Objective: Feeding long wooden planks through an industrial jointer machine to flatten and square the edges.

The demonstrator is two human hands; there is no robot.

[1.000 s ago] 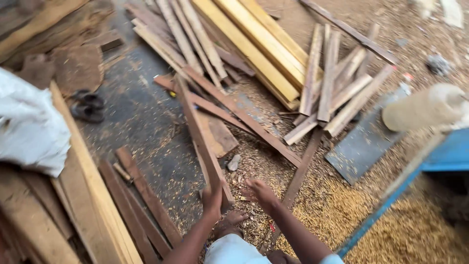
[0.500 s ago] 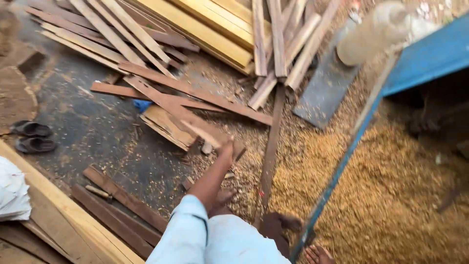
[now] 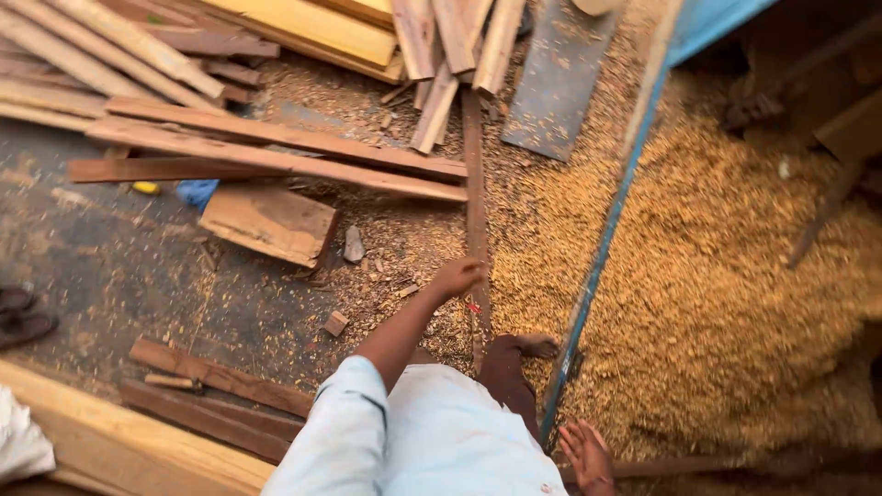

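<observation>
My left hand [image 3: 459, 276] reaches forward with its fingers curled and nothing visible in it. It hovers beside a long narrow dark wood strip [image 3: 475, 197] that lies on the shavings. My right hand [image 3: 588, 456] hangs low at the bottom edge with fingers apart, holding nothing, next to the foot of a blue metal rail [image 3: 608, 234]. My light blue shirt [image 3: 432, 441] fills the bottom middle. A dark trouser leg and bare foot [image 3: 536, 345] stand between the strip and the rail.
A deep sawdust pile [image 3: 735, 276] lies right of the rail. Long reddish planks [image 3: 276, 152] cross the floor ahead, with a square board [image 3: 271, 225], a grey sheet [image 3: 560, 83], sandals [image 3: 23, 317], short dark battens [image 3: 216, 377] and a pale plank [image 3: 110, 445] at left.
A second ago both hands were low together over a reddish plank. Now they are apart: the left reaches forward, the right has dropped by the rail. The view has shifted toward the sawdust.
</observation>
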